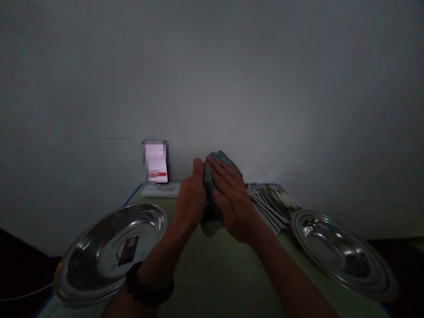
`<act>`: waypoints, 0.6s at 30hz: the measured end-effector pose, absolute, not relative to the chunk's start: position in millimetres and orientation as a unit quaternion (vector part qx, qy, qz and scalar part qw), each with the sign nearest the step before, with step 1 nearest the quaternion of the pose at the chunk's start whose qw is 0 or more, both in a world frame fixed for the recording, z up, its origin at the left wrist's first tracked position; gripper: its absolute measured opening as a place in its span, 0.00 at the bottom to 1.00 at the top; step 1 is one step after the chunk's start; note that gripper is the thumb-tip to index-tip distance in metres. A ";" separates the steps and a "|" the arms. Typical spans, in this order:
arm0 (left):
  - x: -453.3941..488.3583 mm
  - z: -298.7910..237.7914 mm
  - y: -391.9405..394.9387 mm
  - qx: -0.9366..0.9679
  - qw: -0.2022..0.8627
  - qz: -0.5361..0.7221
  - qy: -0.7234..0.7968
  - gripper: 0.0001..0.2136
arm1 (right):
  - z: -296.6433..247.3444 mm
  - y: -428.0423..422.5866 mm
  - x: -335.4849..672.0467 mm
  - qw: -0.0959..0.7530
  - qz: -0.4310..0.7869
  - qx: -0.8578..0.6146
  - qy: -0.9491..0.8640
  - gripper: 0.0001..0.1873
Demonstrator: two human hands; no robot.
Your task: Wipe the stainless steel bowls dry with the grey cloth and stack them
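Note:
Both my hands are raised above the middle of the table and pressed together around a grey-blue cloth [218,160]. My left hand [191,198] grips it from the left, thumb up. My right hand [232,198] lies over its right side with fingers closed on it. The cloth bulges out above my fingers and a paler fold hangs below my palms. A dark band sits on my left wrist. Whether something is wrapped inside the cloth is hidden.
A steel plate [99,260] with a small label lies at the left, another steel plate [344,256] at the right. A fanned pile of flat packets [268,203] lies behind the right plate. A lit phone [155,162] stands against the wall on a white pad [162,191].

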State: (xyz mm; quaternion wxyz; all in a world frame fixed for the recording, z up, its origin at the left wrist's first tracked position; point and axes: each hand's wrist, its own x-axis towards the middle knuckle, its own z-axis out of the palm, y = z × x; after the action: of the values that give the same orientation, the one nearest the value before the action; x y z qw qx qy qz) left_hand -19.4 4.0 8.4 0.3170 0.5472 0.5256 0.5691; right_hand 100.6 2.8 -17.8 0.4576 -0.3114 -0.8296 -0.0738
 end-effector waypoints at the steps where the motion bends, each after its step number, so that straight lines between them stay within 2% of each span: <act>1: -19.8 9.3 3.7 0.548 0.317 0.564 0.531 0.29 | -17.9 3.4 101.4 0.466 -0.051 -0.297 -0.832 0.27; 6: -26.0 14.6 3.8 0.474 0.304 0.618 0.549 0.28 | -34.4 -0.6 76.2 0.575 -0.047 -0.366 -0.730 0.28; 9: -28.4 16.0 3.7 0.404 0.289 0.668 0.554 0.26 | -46.8 -2.7 56.7 0.562 -0.080 -0.404 -0.718 0.33; 11: -24.9 13.6 3.7 0.393 0.316 0.677 0.537 0.24 | -51.5 -0.9 52.7 0.544 -0.108 -0.415 -0.721 0.34; 14: -13.7 5.7 4.2 0.435 0.356 0.655 0.505 0.20 | -52.2 4.7 60.3 0.544 -0.132 -0.436 -0.705 0.33; 18: -6.8 -2.6 6.3 0.526 0.321 0.609 0.499 0.22 | -44.1 10.7 78.6 0.567 -0.076 -0.460 -0.679 0.34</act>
State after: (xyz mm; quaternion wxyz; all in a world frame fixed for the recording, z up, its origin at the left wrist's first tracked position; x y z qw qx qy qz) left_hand -6.8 6.3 -2.6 0.3214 0.5260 0.4987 0.6094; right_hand 78.6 10.7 -44.1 0.5666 -0.4603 -0.6791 -0.0763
